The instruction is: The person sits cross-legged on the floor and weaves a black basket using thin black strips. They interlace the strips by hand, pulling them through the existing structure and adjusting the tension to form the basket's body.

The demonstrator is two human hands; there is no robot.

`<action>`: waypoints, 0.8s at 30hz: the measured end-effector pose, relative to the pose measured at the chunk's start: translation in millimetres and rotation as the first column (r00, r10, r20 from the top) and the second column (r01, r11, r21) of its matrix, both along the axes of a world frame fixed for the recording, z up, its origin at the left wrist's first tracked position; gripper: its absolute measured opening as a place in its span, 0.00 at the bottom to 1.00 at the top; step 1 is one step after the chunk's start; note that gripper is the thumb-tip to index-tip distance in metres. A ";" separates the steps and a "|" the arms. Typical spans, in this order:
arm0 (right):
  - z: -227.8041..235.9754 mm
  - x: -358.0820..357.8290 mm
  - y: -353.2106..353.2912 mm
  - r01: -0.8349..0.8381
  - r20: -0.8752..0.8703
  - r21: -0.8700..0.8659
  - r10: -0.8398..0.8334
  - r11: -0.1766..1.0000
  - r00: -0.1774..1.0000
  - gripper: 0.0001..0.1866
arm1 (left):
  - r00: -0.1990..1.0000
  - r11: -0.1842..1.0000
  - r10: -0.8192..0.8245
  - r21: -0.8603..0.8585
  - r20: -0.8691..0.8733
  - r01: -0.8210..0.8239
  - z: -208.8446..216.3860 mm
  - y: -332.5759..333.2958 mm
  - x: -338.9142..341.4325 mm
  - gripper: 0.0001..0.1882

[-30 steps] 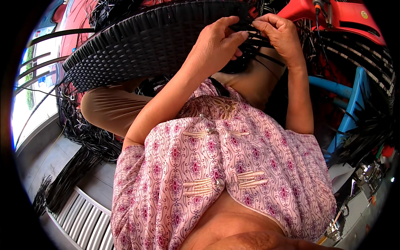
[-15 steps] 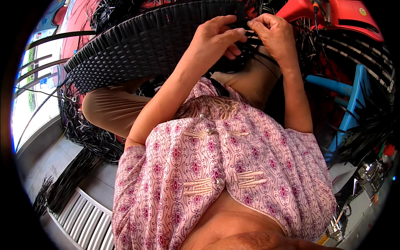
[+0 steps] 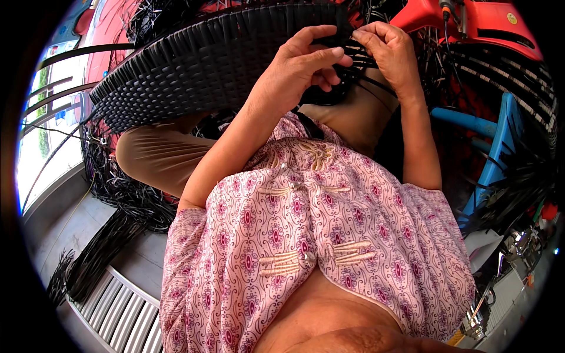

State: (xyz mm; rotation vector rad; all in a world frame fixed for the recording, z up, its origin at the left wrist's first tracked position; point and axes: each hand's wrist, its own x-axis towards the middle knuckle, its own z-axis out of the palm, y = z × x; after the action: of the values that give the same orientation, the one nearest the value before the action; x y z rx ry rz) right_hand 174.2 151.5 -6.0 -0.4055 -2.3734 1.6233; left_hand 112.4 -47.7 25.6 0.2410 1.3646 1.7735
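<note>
A black woven wicker panel (image 3: 194, 70) lies across my lap, its wrapped upper edge curving up to the right. Over its right end my left hand (image 3: 309, 59) is open, index finger and thumb stretched apart with nothing visible between them. My right hand (image 3: 388, 53) is just beyond that end, thumb and forefinger pinched together on what looks like a thin black strip. Loose black strips (image 3: 362, 59) stick out between the two hands. The weave directly behind my left fingers is hidden.
A red plastic machine body (image 3: 488, 29) is at the upper right, with a blue plastic frame (image 3: 500, 141) below it. Bundles of black strips (image 3: 112, 253) lie at the left near a white slatted rack (image 3: 123, 312). More strips (image 3: 518, 182) spread at the right.
My left hand has drawn slightly down from the panel's corner, its fingers spreading wider. My right hand has shifted slightly down and right, still pinched.
</note>
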 end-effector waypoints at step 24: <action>-2.0 -9.5 17.6 -0.224 0.082 -0.181 0.242 0.958 0.967 0.09 | 0.926 0.958 -0.178 -0.272 -0.332 0.087 3.8 3.4 2.8 0.33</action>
State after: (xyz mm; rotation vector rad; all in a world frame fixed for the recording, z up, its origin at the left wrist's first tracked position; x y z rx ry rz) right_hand 164.7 169.1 -8.1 -0.2520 -2.4441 1.9646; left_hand 115.2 -44.3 29.5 0.5205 1.7695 1.4690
